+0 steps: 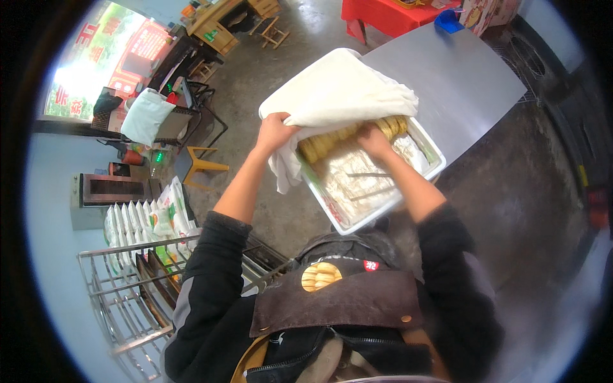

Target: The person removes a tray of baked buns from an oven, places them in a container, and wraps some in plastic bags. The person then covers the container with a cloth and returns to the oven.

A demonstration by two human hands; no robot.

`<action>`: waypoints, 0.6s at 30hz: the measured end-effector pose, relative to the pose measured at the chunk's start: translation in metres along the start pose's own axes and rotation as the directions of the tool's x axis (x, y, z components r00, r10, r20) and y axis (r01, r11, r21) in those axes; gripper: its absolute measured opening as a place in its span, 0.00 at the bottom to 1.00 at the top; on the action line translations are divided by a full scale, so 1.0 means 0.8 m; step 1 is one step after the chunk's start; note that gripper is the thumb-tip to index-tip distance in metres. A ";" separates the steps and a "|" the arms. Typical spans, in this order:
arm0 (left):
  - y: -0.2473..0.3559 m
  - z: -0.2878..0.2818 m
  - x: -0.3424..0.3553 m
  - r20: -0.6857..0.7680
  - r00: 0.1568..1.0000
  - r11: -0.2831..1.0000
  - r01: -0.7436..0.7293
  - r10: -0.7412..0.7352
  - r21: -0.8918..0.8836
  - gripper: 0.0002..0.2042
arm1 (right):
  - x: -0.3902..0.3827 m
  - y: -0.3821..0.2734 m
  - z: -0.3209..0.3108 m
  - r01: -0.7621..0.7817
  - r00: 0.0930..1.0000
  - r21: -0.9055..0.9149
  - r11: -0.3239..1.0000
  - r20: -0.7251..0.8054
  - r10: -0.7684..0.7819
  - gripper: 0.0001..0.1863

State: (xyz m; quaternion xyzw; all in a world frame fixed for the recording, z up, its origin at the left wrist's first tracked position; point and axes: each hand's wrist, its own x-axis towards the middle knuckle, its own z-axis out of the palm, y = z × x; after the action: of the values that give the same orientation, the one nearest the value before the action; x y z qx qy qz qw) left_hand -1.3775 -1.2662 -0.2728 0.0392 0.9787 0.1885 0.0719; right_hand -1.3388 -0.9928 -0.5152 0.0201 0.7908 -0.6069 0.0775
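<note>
A white rectangular tub (345,229) stands in front of me, its far part covered by a folded cream cloth (338,86). My left hand (276,133) is closed on the near left edge of this cloth. Under the cloth's edge shows a row of yellow dough rolls (319,145), lined up across the tub. My right hand (375,142) reaches into the tub, its fingers curled at the middle of the row; the fingertips are hidden among the rolls. Nearer to me, the tub's floury bottom (357,185) is bare, with two thin dark strips across it.
A grey metal table (450,83) lies beyond the tub to the right, with a blue scoop-like container (449,22) on it. At left are a metal rack (128,293), stacked white sacks (137,220) and a small yellow-legged stool (199,167). Farther off stands a red-covered table (389,19).
</note>
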 end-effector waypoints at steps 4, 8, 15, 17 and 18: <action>-0.018 0.002 -0.014 -0.020 1.000 1.000 0.014 -0.013 0.003 0.19 | -0.020 0.007 0.030 -0.103 0.992 -0.183 0.978 -0.094 0.087 0.33; -0.026 0.009 -0.016 0.019 0.999 0.998 0.043 -0.042 -0.054 0.20 | -0.045 -0.017 0.047 -0.146 0.982 -0.236 0.961 -0.154 0.111 0.29; -0.025 0.002 -0.010 -0.058 0.998 0.999 -0.008 0.006 -0.046 0.20 | -0.087 -0.115 0.155 0.127 0.984 -0.509 0.851 -0.044 -0.173 0.20; -0.024 -0.001 -0.010 -0.068 0.998 0.999 -0.011 0.008 -0.037 0.20 | -0.091 -0.132 0.202 0.006 0.989 -0.596 0.803 -0.116 -0.094 0.21; -0.025 -0.002 -0.010 -0.063 0.998 0.999 -0.006 0.004 -0.033 0.19 | -0.090 -0.134 0.220 -0.055 0.987 -0.623 0.781 -0.153 -0.053 0.22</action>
State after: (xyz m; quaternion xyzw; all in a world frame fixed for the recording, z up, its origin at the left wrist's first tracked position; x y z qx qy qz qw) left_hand -1.3706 -1.2860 -0.2773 0.0346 0.9770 0.2061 0.0413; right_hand -1.2640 -1.1862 -0.4461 0.0428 0.9506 -0.3069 0.0155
